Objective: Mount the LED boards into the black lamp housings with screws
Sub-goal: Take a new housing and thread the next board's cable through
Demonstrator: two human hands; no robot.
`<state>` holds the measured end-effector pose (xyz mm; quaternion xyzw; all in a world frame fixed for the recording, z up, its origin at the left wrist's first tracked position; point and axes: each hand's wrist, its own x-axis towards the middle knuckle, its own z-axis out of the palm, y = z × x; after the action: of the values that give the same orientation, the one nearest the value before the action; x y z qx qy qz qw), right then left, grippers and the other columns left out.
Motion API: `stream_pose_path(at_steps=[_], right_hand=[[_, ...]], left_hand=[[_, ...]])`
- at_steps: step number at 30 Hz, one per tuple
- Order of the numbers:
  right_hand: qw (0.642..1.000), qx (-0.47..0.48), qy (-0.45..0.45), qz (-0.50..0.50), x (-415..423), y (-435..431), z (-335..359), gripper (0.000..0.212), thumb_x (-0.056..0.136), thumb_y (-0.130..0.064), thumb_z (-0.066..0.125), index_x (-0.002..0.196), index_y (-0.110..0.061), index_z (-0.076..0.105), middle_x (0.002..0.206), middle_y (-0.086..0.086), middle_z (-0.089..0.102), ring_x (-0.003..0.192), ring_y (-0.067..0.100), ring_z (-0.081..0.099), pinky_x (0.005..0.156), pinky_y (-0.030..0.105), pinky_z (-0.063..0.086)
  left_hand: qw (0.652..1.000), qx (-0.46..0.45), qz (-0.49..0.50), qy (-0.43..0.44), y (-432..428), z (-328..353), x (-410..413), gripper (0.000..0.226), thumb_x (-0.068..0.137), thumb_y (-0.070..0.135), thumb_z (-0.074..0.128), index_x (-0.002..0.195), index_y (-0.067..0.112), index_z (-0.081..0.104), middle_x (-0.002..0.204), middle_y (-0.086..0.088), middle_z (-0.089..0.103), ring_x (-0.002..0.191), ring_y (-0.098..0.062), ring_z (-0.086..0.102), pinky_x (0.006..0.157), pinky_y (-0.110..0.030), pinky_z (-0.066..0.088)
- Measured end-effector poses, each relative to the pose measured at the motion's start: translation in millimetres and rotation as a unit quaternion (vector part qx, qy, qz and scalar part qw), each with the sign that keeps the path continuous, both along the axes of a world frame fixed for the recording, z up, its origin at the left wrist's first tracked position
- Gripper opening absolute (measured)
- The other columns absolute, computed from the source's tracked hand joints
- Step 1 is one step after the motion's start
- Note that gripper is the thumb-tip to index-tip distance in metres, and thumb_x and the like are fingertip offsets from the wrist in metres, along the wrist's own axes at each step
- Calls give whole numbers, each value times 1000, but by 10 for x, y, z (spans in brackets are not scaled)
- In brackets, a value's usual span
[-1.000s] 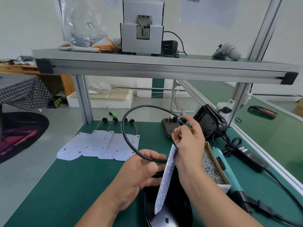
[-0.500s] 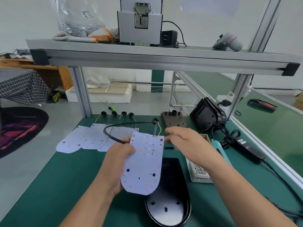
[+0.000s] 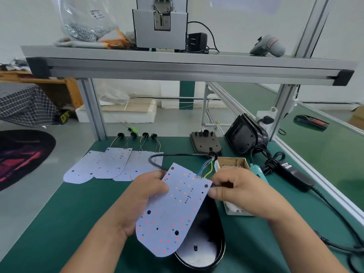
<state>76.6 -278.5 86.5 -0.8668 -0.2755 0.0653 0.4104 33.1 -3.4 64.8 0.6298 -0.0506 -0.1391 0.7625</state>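
A white LED board (image 3: pixel 173 211) with red and orange dots hangs tilted over an open black lamp housing (image 3: pixel 204 255) near the table's front edge. My left hand (image 3: pixel 141 198) grips the board's left edge, thumb on its face. My right hand (image 3: pixel 236 192) pinches the board's upper right corner. Coloured wires (image 3: pixel 205 168) run from the board's top to a black cable (image 3: pixel 177 154) with a grommet. Several more white LED boards (image 3: pixel 110 164) lie overlapped at the back left.
A cardboard box of screws (image 3: pixel 234 164) sits right of the housing, a teal electric screwdriver (image 3: pixel 258 172) beside it. Stacked black housings (image 3: pixel 246 134), a grey base (image 3: pixel 205 142) and a power adapter (image 3: pixel 295 172) stand behind. An aluminium shelf (image 3: pixel 177 66) crosses overhead.
The board turned from edge-on to face-up and came lower over the housing. My right hand let go of the cable and moved to the board's upper right corner.
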Motion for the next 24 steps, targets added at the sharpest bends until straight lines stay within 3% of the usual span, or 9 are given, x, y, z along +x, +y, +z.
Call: stream_pose_path(at_steps=[3, 6, 8, 10, 12, 15, 19, 24], right_hand=[[988, 111, 97, -38, 4, 52, -76, 36, 96, -30, 78, 67, -20, 60, 59, -4, 47, 50, 12, 42, 47, 23, 35], [965, 208, 140, -72, 47, 108, -172, 41, 96, -25, 75, 78, 4, 54, 62, 8, 51, 46, 18, 50, 42, 26, 45], [954, 242, 156, -80, 52, 161, -236, 32, 97, -19, 75, 78, 2, 58, 62, 7, 57, 48, 15, 55, 44, 24, 49], [954, 245, 147, -94, 54, 231, -285, 25, 97, -12, 75, 74, -11, 66, 63, 9, 61, 53, 17, 59, 49, 27, 53], [958, 228, 123, -120, 67, 290, -344, 32, 96, -4, 74, 68, -17, 64, 66, 16, 66, 58, 21, 63, 52, 31, 57], [970, 188, 71, -139, 66, 332, -386, 24, 96, -3, 72, 76, -7, 59, 68, 19, 71, 55, 19, 67, 51, 29, 54], [975, 164, 71, -131, 47, 379, -397, 15, 96, -1, 72, 86, -9, 65, 79, 19, 73, 68, 25, 78, 61, 34, 62], [980, 138, 80, -116, 47, 385, -384, 11, 97, -2, 70, 89, -4, 62, 76, 16, 75, 71, 24, 79, 63, 32, 63]], left_hand=[[999, 5, 50, 15, -16, -44, 3, 42, 71, 17, 61, 107, 11, 81, 105, -29, 76, 79, -33, 73, 66, -39, 60], [994, -7, 100, 48, -81, -70, 3, 28, 70, 20, 62, 91, 13, 79, 91, -19, 74, 69, -30, 67, 62, -35, 56], [992, -37, 103, 59, -112, -78, -21, 28, 71, 22, 61, 91, 11, 77, 89, -19, 71, 67, -30, 65, 62, -35, 54], [990, -55, 110, 66, -154, -66, -45, 30, 70, 22, 60, 94, 8, 71, 88, -18, 65, 65, -30, 62, 60, -33, 52], [988, -59, 124, 67, -191, -69, -62, 31, 70, 21, 59, 96, 8, 68, 86, -17, 62, 65, -29, 60, 58, -32, 51], [983, -87, 146, 62, -211, -65, -72, 30, 70, 21, 62, 96, 10, 74, 84, -13, 65, 62, -27, 61, 54, -29, 52], [972, -155, 165, 59, -186, -50, -61, 31, 72, 26, 62, 92, 15, 84, 74, -1, 69, 51, -18, 62, 46, -20, 49], [974, -110, 195, 38, -247, -43, -91, 28, 89, 15, 51, 87, 11, 78, 83, -10, 70, 63, -26, 64, 52, -27, 53]])
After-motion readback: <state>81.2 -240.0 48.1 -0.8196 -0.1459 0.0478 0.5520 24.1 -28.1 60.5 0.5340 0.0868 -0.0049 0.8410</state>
